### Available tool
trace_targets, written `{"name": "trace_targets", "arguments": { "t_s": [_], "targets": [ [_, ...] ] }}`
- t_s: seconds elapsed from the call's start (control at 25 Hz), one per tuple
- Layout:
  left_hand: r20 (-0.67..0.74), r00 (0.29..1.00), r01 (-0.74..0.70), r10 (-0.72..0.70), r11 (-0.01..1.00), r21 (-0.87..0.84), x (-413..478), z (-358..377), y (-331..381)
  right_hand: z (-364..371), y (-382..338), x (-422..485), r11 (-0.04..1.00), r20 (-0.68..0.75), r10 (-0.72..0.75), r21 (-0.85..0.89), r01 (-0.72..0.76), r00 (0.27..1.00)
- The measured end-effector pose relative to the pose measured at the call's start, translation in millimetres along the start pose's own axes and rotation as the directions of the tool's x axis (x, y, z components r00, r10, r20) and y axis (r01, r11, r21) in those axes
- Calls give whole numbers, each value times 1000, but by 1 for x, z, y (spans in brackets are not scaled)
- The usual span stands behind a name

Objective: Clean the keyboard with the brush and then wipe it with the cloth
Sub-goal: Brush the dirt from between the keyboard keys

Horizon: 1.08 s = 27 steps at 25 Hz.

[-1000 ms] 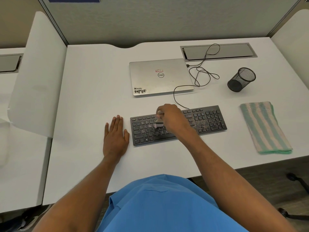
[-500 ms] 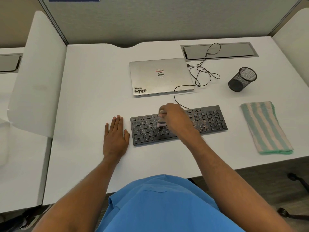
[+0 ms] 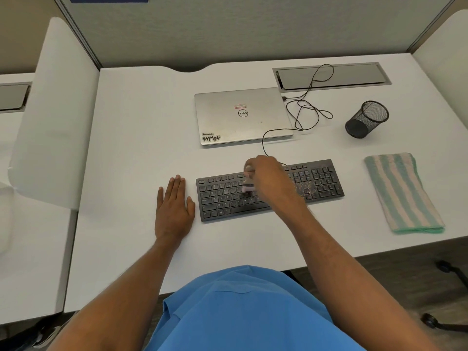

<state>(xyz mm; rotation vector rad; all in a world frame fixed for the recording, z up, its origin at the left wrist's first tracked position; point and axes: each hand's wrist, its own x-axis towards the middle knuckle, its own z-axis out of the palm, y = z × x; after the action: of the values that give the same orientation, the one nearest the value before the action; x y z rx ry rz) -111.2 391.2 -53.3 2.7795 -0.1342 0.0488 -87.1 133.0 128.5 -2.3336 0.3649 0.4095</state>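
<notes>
A black keyboard (image 3: 222, 198) lies on the white desk (image 3: 126, 148), with pale crumbs scattered on its right half near the arrow keys. My right hand (image 3: 269, 179) grips a small brush (image 3: 247, 187), whose pale bristles touch the keys in the middle of the keyboard. My left hand (image 3: 173, 207) rests flat on the desk just left of the keyboard, fingers straight. A folded cloth (image 3: 402, 192) with green and white stripes lies to the right of the keyboard.
A closed silver laptop (image 3: 241, 116) sits behind the keyboard, with a black cable (image 3: 307, 110) looping to its right. A black mesh cup (image 3: 367, 119) stands at the back right. A cable tray (image 3: 331, 77) is set into the desk's far side.
My right hand has shifted the brush slightly to the right along the keys. My left hand has stayed flat in place.
</notes>
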Motion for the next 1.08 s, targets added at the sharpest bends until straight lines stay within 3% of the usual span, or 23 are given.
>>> {"name": "trace_targets", "arguments": {
  "t_s": [0.08, 0.2, 0.4, 0.52, 0.6, 0.8, 1.08],
  "targets": [
    [1, 1000, 1, -1, 1000, 5, 0, 0, -1, 11, -14, -3, 997, 65, -25, 74, 21, 998],
    [4, 1000, 3, -3, 1000, 9, 0, 0, -1, 11, -15, -7, 999, 88, -42, 22, 40, 995],
    [5, 1000, 6, -6, 1000, 13, 0, 1, -1, -12, 17, -2, 999, -61, -31, -44, 28, 998],
    [10, 1000, 8, -8, 1000, 13, 0, 1, -1, -12, 24, -1, 972, -157, -112, -221, 76, 981],
    [11, 1000, 9, -9, 1000, 12, 0, 0, 0, -8, 18, -5, 966, -205, -170, -229, 122, 964],
    [15, 1000, 9, -9, 1000, 19, 0, 1, -1, 4, 17, -5, 987, -187, -130, -120, 109, 974],
    [12, 1000, 13, -13, 1000, 16, 0, 0, -2, -1, 13, -8, 988, -305, -144, 3, 152, 941]
  ]
}}
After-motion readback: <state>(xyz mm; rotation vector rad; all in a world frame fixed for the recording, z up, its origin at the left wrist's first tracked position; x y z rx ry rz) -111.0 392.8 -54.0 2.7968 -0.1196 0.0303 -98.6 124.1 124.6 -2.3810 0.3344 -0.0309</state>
